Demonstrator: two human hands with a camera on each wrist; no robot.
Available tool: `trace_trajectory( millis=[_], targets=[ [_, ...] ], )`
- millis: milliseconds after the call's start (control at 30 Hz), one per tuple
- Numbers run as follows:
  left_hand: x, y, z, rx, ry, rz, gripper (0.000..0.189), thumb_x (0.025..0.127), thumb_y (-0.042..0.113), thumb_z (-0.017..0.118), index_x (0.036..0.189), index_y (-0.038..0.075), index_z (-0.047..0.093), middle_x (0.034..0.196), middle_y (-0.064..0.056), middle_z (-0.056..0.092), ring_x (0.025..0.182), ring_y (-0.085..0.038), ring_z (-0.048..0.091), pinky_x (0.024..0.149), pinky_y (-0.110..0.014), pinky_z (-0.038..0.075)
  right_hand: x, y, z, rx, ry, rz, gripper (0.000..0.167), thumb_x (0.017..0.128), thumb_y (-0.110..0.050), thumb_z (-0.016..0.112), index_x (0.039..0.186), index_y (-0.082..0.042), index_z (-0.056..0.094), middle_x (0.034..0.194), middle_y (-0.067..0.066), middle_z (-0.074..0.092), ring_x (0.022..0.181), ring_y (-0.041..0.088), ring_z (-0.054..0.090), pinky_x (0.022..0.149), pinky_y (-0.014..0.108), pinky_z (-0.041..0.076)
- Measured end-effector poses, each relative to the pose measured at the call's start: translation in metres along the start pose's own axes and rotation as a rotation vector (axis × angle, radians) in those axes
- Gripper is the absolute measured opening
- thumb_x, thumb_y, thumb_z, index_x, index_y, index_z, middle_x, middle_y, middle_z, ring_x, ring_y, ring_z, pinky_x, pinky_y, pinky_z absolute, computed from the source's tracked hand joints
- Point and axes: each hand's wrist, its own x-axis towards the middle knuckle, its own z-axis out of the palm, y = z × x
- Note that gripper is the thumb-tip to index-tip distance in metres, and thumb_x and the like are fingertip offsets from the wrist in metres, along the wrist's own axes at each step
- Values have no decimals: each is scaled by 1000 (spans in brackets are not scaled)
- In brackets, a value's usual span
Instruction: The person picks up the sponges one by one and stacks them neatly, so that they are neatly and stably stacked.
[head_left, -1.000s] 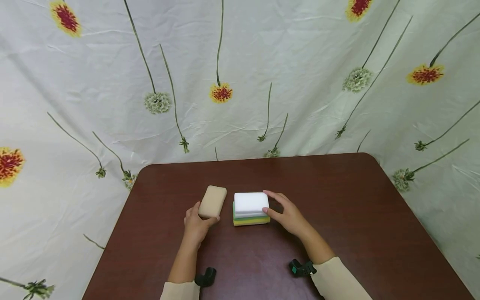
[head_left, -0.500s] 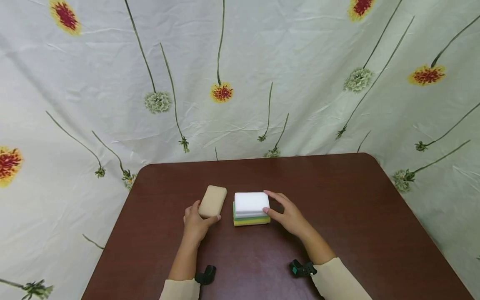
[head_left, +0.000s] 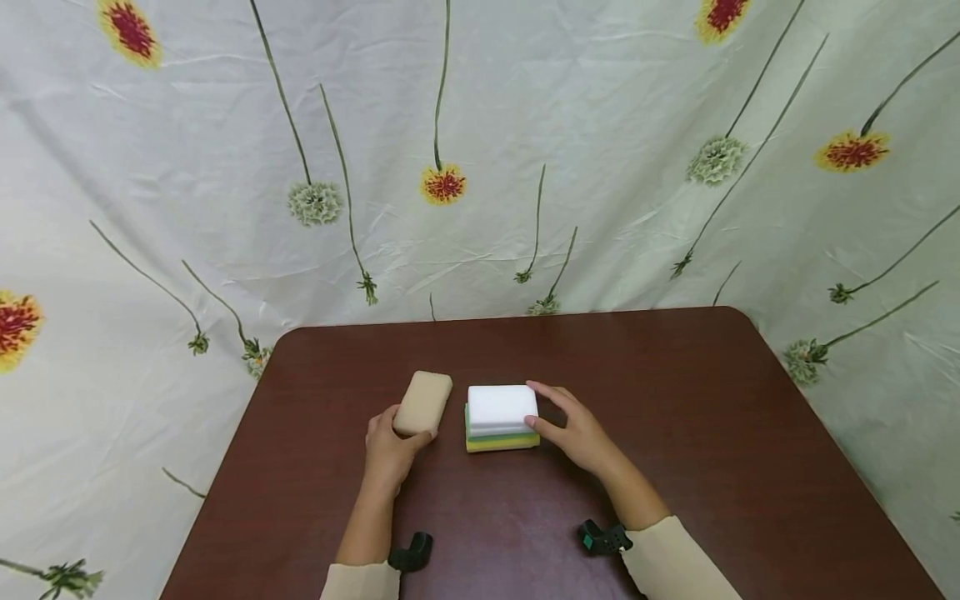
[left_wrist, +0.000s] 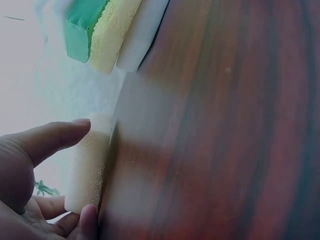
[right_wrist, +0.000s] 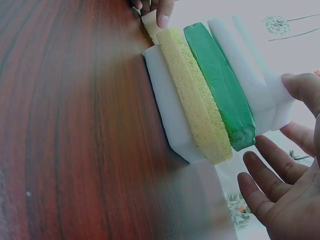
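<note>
A beige sponge (head_left: 423, 402) lies on the table, its near end between the thumb and fingers of my left hand (head_left: 386, 450). To its right stands a stack. From the bottom up, the right wrist view shows a white block (right_wrist: 172, 112), a yellow sponge (right_wrist: 192, 95), a green block (right_wrist: 220, 85) and white foam-like blocks on top. My right hand (head_left: 581, 429) pinches the right end of the top white block (head_left: 502, 406), thumb at the near corner, index finger at the far corner. Its other fingers spread loosely beside the stack.
The dark brown table (head_left: 637, 358) has rounded far corners. Behind it hangs a pale cloth (head_left: 600, 108) printed with flowers. A black strap-mounted device (head_left: 603, 537) sits on the right wrist, another (head_left: 411, 552) on the left.
</note>
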Motion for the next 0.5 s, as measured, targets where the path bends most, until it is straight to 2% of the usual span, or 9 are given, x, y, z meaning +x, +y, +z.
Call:
trace_trajectory(
  millis=[333,500],
  targets=[
    [1,-4,-1,-148,-13,-3,83,87,21,79,154,3,35,154,-21,32,138,-41,38,112,-56,37,1,0,0,-3,4,-14,59,93,-38,73,147,-29,53,145,3,56,140,30,47,113,60,37],
    [2,-5,0,-209,-9,-12,83,86,23,79,155,5,35,150,-21,35,134,-38,41,110,-52,38,0,-1,-1,9,6,-22,58,93,-38,73,147,-31,53,145,5,55,139,31,48,112,59,38]
  ],
)
